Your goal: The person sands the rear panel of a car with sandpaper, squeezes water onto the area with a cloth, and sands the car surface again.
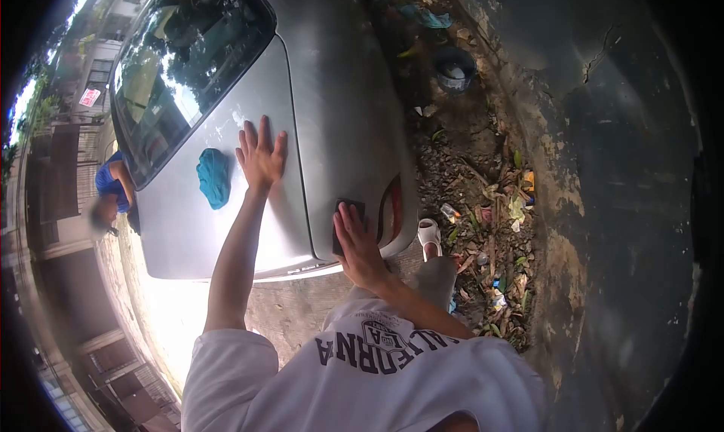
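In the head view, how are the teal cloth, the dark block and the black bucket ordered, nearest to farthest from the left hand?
1. Teal cloth: on the trunk lid, left of the left hand.
2. Dark block: under the right hand.
3. Black bucket: on the ground, beside the silver car.

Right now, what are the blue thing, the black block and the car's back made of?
Blue thing: probably fabric, dull and crumpled in folds. Black block: maybe foam, matte, but the right hand hides much. Car's back: likely painted metal, glossy silver with glare.
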Demonstrator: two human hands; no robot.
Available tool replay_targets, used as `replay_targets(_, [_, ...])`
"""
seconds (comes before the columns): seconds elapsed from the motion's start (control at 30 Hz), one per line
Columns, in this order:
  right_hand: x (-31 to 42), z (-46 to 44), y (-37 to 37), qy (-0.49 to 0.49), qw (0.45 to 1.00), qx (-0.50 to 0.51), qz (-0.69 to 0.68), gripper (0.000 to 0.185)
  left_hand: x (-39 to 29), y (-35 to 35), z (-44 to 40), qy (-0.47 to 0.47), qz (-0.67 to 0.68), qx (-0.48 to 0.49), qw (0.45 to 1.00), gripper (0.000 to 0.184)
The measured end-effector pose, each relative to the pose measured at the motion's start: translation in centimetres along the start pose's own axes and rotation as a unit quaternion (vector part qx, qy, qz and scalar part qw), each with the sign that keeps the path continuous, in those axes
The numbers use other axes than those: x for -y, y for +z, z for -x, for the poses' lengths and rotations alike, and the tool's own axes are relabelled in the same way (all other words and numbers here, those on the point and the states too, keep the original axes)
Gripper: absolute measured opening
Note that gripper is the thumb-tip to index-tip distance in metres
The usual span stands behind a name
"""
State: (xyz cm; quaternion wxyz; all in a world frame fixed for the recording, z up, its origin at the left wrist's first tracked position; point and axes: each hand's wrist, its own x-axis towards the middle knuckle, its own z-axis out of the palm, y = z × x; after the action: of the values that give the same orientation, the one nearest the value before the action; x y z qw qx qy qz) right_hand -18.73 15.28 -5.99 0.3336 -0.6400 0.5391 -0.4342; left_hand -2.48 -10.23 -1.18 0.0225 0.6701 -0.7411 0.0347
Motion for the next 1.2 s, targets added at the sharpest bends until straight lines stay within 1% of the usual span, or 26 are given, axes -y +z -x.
replay_targets(0.1, [-1.0,-2.9,-0.5,0.01,1.0,-0.009,0.015,0.088,-1.4,-0.3,-0.2,-0.025,-0.009,0.003,1.0,0.074])
replay_targets(0.13, [-3.3,-6.9,-1.0,0.018,0.999,0.002,0.038,0.083,-1.8,-0.5,-0.6,-0.025,0.001,0.006,1.0,0.074])
replay_targets(0.17, [-6.4,-12.2,-1.2,0.028,0.999,-0.017,0.009,0.073,-2.2,-0.7,-1.0,-0.031,-0.002,0.011,0.999,0.074])
replay_targets(0.2, [-9.5,-18.5,-1.4,0.064,0.998,-0.008,0.019,0.065,-2.6,-0.7,-1.7,-0.034,0.0,0.006,0.999,0.074])
replay_targets(0.23, [-11.7,-24.5,-2.6,0.082,0.997,-0.004,0.016,0.063,-2.7,-0.5,-2.1,-0.035,0.003,0.005,0.999,0.074])
replay_targets(0.3, [-13.1,-32.4,-5.0,0.178,0.981,0.058,0.058,0.063,-2.7,-0.2,-2.0,-0.042,0.011,0.004,0.999,0.074])
replay_targets(0.37, [-11.7,-31.4,-3.0,0.134,0.99,0.01,0.049,0.062,-2.6,-0.4,-2.1,-0.027,0.001,-0.007,1.0,0.074])
replay_targets(0.4, [-11.9,-28.0,-0.9,0.043,0.999,-0.032,0.01,0.061,-2.6,-0.2,-2.2,-0.033,0.008,-0.007,0.999,0.074])
replay_targets(0.43, [-8.1,-22.9,-1.1,0.043,0.998,-0.005,0.037,0.061,-2.7,0.0,-2.3,-0.042,0.024,-0.005,0.999,0.074])
replay_targets(0.47, [-5.0,-17.2,-1.2,0.014,0.998,0.029,0.05,0.063,-2.7,0.0,-2.4,-0.032,0.02,-0.02,0.999,0.073])
replay_targets(0.53, [0.3,-5.2,-0.7,-0.031,0.984,0.14,0.103,0.072,-2.3,0.8,-2.3,-0.021,0.012,-0.044,0.999,0.072])
replay_targets(0.57, [0.3,-0.2,0.6,-0.062,0.984,0.135,0.095,0.075,-2.1,1.1,-1.9,-0.037,0.015,-0.03,0.999,0.072])
replay_targets(0.63, [0.5,-1.4,-1.5,-0.025,0.976,0.197,0.085,0.071,-2.4,1.3,-2.3,-0.027,0.023,-0.063,0.997,0.071])
replay_targets(0.67, [-0.8,-5.1,-2.3,-0.044,0.98,0.175,0.087,0.068,-2.3,1.3,-2.4,-0.045,0.022,-0.065,0.997,0.071])
replay_targets(0.73, [-4.4,-15.6,-2.6,-0.046,0.992,0.109,0.049,0.057,-2.4,1.6,-2.3,-0.031,0.026,-0.072,0.997,0.072])
replay_targets(0.77, [-6.3,-20.8,-2.2,-0.062,0.993,0.072,0.07,0.054,-2.2,1.6,-2.1,-0.027,0.017,-0.067,0.997,0.072])
replay_targets(0.83, [-9.0,-29.2,-0.9,-0.048,0.994,0.014,0.098,0.055,-2.2,1.5,-2.4,-0.027,0.018,-0.075,0.997,0.074])
replay_targets(0.87, [-8.9,-30.9,-0.5,-0.031,0.993,0.0,0.113,0.056,-2.2,1.5,-2.7,-0.013,0.013,-0.068,0.998,0.074])
replay_targets(0.9, [-8.4,-30.8,0.1,-0.008,0.991,-0.011,0.13,0.056,-2.0,1.5,-2.7,-0.019,0.015,-0.069,0.997,0.075])
replay_targets(0.93, [-7.1,-27.9,0.8,-0.032,0.988,-0.019,0.148,0.057,-2.0,1.7,-2.5,-0.023,0.021,-0.073,0.997,0.076])
replay_targets(1.0, [-2.1,-17.5,1.4,-0.07,0.983,-0.018,0.166,0.059,-1.9,1.9,-2.5,-0.015,0.027,-0.065,0.997,0.076])
replay_targets(1.07, [3.1,-5.3,1.5,-0.058,0.986,0.07,0.139,0.072,-1.6,2.3,-3.0,-0.013,0.017,-0.084,0.996,0.075])
replay_targets(1.1, [4.8,-0.4,1.3,-0.027,0.985,0.121,0.122,0.075,-1.6,2.7,-2.7,-0.011,0.024,-0.085,0.996,0.075])
replay_targets(1.13, [4.8,1.9,1.1,-0.029,0.98,0.145,0.137,0.073,-1.5,2.7,-2.7,-0.017,0.024,-0.083,0.996,0.075])
replay_targets(1.17, [4.0,0.2,0.4,-0.033,0.98,0.137,0.139,0.073,-1.5,2.5,-3.1,-0.02,0.02,-0.083,0.996,0.075])
replay_targets(1.2, [2.1,-2.6,-0.1,-0.024,0.987,0.093,0.128,0.069,-1.5,2.5,-3.1,-0.024,0.023,-0.08,0.996,0.075])
